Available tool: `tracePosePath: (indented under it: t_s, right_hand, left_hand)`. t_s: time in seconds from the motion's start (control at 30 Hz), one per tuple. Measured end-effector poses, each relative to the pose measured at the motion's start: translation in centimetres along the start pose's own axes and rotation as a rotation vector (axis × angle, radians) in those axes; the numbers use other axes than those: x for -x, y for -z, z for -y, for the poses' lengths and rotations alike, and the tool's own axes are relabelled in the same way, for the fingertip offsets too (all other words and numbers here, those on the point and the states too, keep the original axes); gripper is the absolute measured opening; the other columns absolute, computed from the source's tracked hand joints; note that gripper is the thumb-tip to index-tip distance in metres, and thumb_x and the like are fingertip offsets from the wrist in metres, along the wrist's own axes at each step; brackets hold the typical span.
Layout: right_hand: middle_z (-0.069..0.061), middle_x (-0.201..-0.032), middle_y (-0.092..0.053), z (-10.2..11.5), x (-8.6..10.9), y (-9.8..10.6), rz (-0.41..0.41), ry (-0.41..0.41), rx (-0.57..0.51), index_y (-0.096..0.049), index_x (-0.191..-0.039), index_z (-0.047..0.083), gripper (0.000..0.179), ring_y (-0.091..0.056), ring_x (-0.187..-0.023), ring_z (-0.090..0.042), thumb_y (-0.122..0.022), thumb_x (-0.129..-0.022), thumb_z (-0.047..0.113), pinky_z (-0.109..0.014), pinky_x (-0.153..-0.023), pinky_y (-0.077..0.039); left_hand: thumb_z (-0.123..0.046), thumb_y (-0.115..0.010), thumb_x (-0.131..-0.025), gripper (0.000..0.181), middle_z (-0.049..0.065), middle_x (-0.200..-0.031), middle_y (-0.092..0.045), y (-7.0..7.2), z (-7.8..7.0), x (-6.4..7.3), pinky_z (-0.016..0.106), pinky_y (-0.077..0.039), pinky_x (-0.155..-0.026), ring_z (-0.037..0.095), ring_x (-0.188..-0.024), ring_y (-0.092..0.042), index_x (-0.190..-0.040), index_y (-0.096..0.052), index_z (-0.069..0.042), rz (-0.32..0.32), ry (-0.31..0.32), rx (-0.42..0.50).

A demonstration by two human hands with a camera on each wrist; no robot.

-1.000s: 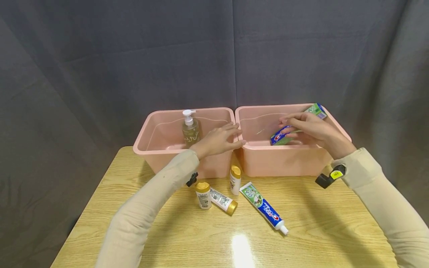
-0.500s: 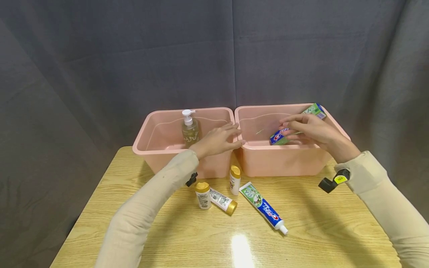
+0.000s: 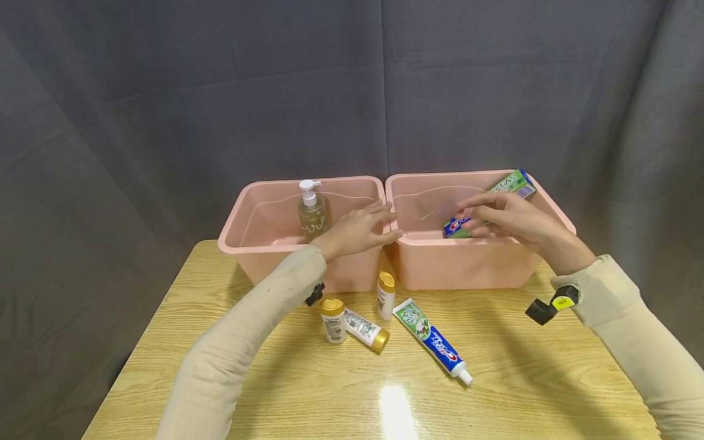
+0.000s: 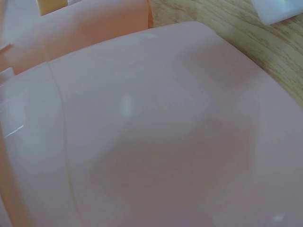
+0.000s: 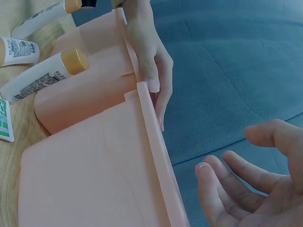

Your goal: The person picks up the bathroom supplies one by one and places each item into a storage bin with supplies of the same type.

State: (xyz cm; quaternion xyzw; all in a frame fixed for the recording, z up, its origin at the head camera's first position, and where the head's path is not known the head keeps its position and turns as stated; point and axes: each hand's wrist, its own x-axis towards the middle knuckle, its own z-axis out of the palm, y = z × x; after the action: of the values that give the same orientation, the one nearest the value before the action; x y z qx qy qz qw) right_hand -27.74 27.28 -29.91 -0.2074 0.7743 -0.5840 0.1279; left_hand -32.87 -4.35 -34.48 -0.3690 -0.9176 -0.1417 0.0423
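Observation:
My left hand (image 3: 360, 229) rests with extended fingers on the right rim of the left pink bin (image 3: 297, 249), where the two bins meet. Above the right pink bin (image 3: 456, 264), my right hand (image 3: 514, 221) hovers with loosely bent fingers. Nothing lies between its fingers and thumb in the right wrist view. A blue-and-green toothpaste box (image 3: 455, 227) is on that bin's floor, partly hidden by the fingers. Another green box (image 3: 514, 183) leans in the back right corner. Inside the left bin stands a pump bottle (image 3: 313, 217) with a white top.
In front of the bins, two gold-capped bottles (image 3: 333, 321) (image 3: 386, 296) stand on the wooden table (image 3: 297, 391). A gold-capped tube (image 3: 365, 330) lies between them. To their right lies a toothpaste tube (image 3: 433, 342). Behind hangs a grey curtain (image 3: 275, 91).
My right wrist has shifted slightly right and down, and its fingers have moved a little, showing more of the corner box. The left hand and the things on the table have stayed put.

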Motion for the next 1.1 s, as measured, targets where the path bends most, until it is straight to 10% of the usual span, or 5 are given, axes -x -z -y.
tracePosePath:
  t_s: [1.1]
  right_hand:
    - [-0.019, -0.119, -0.067, -1.2, 1.7, -1.6, 0.142, 0.141, 0.113, -0.053, -0.127, -0.015, 0.032, -0.069, -0.1, -0.024, -0.053, -0.101, 0.003, -0.034, -0.083, -0.058]
  left_hand:
    - [-0.054, -0.046, -0.101, 0.061, 0.008, -0.159, -0.031, -0.1, 0.1, 0.0, 0.047, -0.02, -0.119, 0.026, -0.148, -0.022, -0.145, -0.051, -0.012, 0.008, 0.011, -0.005]
